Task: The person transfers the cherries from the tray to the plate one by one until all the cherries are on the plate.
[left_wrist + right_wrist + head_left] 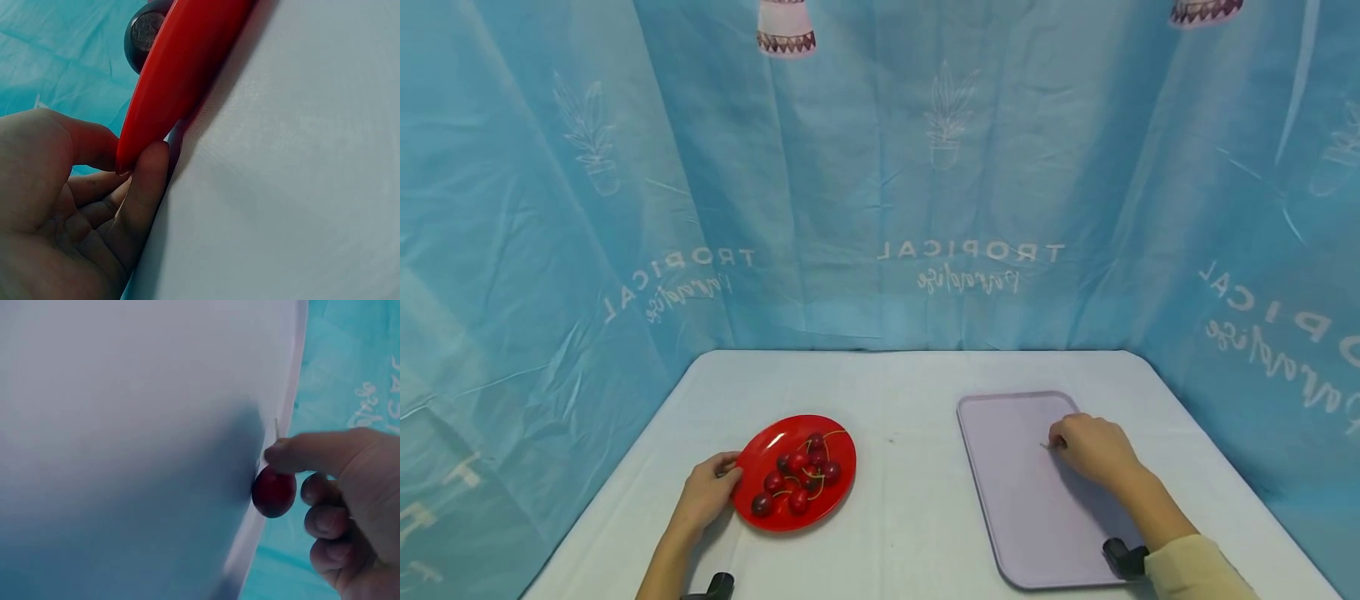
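My left hand pinches the left rim of a red plate, thumb above and fingers underneath. Several dark red cherries with green stems lie grouped on that plate. In the left wrist view the plate slants upward from the fingertips, and one dark cherry shows past its edge. Over the right part of a pale lilac tray, my right hand holds a single cherry. Thumb and finger grip it at the stem end, close over the tray surface, while the other fingers are curled.
A white cloth covers the table, with the plate on the left and the tray on the right. Blue printed curtains hang along the back and both sides. A dark wrist mount sits low over the tray's near edge.
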Demonstrator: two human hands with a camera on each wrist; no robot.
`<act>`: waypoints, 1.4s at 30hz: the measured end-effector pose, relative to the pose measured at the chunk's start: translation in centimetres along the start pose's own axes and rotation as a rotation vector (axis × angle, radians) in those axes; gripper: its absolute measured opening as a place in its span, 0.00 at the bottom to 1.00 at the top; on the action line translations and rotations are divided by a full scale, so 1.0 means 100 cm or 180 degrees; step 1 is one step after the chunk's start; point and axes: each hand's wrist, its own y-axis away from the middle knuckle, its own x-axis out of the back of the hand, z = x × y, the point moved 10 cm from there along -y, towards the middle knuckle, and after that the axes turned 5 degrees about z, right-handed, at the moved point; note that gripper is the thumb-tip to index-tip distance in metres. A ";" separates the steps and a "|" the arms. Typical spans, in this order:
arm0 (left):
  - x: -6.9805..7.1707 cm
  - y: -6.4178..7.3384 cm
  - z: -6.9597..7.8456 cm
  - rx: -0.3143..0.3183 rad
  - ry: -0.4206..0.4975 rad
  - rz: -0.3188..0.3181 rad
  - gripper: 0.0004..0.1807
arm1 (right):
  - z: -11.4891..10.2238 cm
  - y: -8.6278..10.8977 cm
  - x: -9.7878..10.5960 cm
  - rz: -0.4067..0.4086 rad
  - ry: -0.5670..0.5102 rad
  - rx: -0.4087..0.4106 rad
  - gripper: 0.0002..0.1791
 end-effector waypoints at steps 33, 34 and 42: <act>0.000 0.000 0.000 -0.0005 -0.0019 0.0023 0.21 | 0.033 0.019 0.014 0.0174 -0.1133 -0.0861 0.03; 0.000 0.000 0.000 -0.0011 -0.0025 0.0023 0.21 | 0.034 0.020 0.014 0.0169 -0.1135 -0.0864 0.03; 0.000 -0.001 -0.001 0.0016 -0.0047 0.0031 0.21 | 0.033 0.025 0.005 -0.0113 -0.1180 -0.0808 0.03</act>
